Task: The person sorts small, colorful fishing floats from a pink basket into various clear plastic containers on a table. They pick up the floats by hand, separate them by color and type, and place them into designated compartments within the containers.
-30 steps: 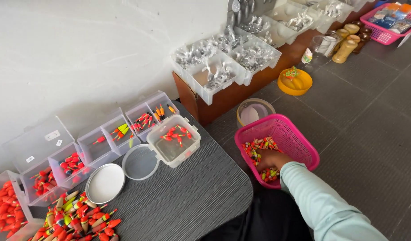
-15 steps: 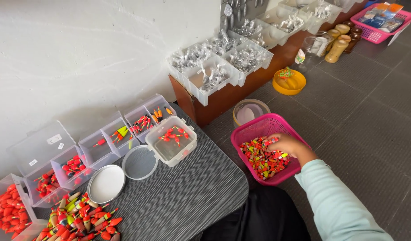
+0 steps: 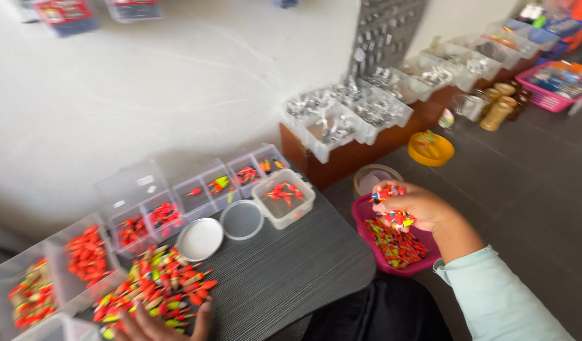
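My right hand (image 3: 412, 207) is closed around a handful of small red, yellow and blue fishing floats (image 3: 392, 215), lifted just above a pink plastic basket (image 3: 366, 227) of more floats on the floor. My left hand (image 3: 155, 324) rests flat on the dark table at the bottom edge, its fingers touching a loose pile of red, yellow and green floats (image 3: 158, 290).
A clear compartment box (image 3: 196, 192) and a clear tub (image 3: 283, 197) with floats stand on the dark table (image 3: 291, 271), with two round lids (image 3: 200, 239) beside them. Trays of silvery parts (image 3: 348, 110) line a low wooden shelf. A yellow dish (image 3: 431, 148) sits on the floor.
My right hand has risen out of the pink basket with a handful of floats. The view has swung left, bringing my left hand and the float pile into sight.
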